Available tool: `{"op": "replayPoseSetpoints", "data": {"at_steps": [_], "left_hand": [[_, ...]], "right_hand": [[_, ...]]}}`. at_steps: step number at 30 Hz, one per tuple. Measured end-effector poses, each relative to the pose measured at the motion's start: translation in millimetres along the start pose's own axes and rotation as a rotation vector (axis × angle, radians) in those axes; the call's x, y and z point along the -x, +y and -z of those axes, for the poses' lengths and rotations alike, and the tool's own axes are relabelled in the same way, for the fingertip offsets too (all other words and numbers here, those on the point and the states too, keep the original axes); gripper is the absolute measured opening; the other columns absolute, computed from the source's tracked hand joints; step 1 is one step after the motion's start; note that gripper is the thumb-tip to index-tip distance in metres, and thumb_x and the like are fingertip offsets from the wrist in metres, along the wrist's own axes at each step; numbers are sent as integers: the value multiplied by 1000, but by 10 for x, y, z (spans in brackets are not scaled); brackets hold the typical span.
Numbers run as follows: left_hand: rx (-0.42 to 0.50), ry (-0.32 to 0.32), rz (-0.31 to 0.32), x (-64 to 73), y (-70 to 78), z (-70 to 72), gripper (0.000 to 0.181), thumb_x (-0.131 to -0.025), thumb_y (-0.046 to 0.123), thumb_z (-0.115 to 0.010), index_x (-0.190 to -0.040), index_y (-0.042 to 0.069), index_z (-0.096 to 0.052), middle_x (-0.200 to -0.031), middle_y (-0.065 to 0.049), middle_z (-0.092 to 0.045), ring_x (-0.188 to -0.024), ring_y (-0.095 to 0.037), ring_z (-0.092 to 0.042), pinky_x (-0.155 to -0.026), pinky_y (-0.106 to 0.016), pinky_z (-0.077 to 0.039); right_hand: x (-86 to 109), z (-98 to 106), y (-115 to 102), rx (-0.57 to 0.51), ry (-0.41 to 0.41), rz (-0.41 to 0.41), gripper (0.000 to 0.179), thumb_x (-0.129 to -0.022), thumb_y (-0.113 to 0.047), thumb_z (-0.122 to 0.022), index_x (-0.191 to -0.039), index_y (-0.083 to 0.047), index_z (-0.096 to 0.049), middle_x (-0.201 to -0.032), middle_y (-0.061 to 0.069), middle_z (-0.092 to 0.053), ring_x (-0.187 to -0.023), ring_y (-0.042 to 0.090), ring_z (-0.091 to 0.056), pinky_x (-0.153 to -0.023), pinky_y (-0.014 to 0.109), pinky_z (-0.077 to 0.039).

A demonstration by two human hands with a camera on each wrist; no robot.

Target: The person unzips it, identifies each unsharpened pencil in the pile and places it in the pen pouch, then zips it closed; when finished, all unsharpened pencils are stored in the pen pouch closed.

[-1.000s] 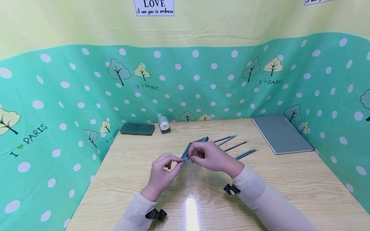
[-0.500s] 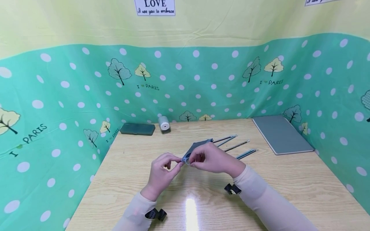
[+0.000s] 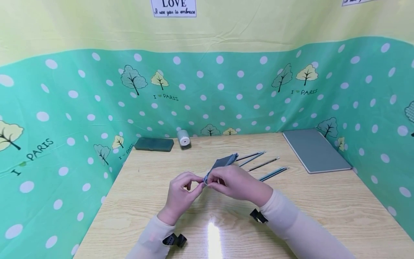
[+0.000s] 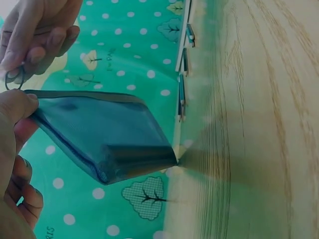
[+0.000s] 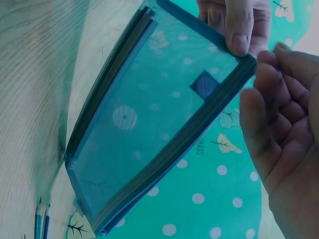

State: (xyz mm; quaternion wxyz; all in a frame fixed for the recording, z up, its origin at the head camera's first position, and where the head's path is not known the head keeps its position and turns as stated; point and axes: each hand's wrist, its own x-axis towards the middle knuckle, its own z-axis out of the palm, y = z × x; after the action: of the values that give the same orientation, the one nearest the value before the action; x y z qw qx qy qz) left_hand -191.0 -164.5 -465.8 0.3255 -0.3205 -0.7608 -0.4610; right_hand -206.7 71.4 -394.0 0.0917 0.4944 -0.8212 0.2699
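A translucent blue mesh zip pouch [image 3: 223, 162] hangs tilted between both hands, its lower end near the tabletop. My left hand [image 3: 182, 192] pinches its near corner between thumb and forefinger. Close against that corner, my right hand [image 3: 237, 181] pinches the small zipper-pull ring [image 4: 22, 78], best seen in the left wrist view. The right wrist view shows the mesh side with a small dark fabric tag [image 5: 205, 85]. A dark band [image 4: 139, 155] runs along the pouch's bottom; what it is cannot be told. Part of the pouch is behind my right hand in the head view.
Several pencils [image 3: 263, 164] lie fanned on the wooden table [image 3: 129, 201], just right of the pouch. At the back left are a dark green case [image 3: 153, 144] and a small grey-white cylinder-shaped device [image 3: 183, 138]. A grey notebook [image 3: 312, 149] lies at the back right.
My right hand has shifted slightly down and left, closer to the left fingertips, with the ring. The pouch has swung a little to the right. My left hand stays put.
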Motion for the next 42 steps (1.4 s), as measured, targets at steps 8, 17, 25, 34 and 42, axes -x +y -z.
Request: {"op": "replayPoseSetpoints", "data": {"at_steps": [8,17,25,34,42], "left_hand": [[5,0,-34,7,-25,-23,27,-82,-2,-85,-98,18,-80,-88,7,-74,-59,-10,-48,-55,-18,-39],[30,-26,19,34,-29,-19,25,-83,-4,-84,-98,16,-80,-87,6,-74,-59,-14,-49,-54,-22,-40],[29,-50,31,43,-27,2,26,-85,-1,-83,-103,17,-81,-92,6,-74,-64,-6,-50,-54,-16,-39],[9,-34,-20,40,-47,25,20,-88,2,-80,-103,16,-79,-91,3,-74,-62,-13,-52,-56,-16,-40],[42,-20,-60,13,-75,90,14,-91,3,-78,-102,12,-78,-90,0,-74,-66,-15,-55,-57,-20,-44]], "right_hand": [[-3,7,-64,73,139,-4,5,-100,-21,-74,-98,-19,-69,-83,-15,-63,-63,-5,-49,-58,14,-44],[-14,25,20,-44,154,-119,6,-100,-18,-74,-96,-18,-69,-80,-15,-63,-64,0,-52,-56,20,-48],[-18,16,78,-106,133,-151,6,-97,-11,-76,-102,-15,-78,-78,-17,-65,-63,0,-55,-57,22,-50],[-11,4,98,-30,81,-255,8,-100,-25,-74,-92,-24,-72,-77,-21,-63,-60,4,-57,-55,25,-48],[-12,-11,134,41,14,-321,14,-103,-27,-68,-89,-27,-65,-76,-20,-60,-59,0,-52,-58,25,-48]]}}
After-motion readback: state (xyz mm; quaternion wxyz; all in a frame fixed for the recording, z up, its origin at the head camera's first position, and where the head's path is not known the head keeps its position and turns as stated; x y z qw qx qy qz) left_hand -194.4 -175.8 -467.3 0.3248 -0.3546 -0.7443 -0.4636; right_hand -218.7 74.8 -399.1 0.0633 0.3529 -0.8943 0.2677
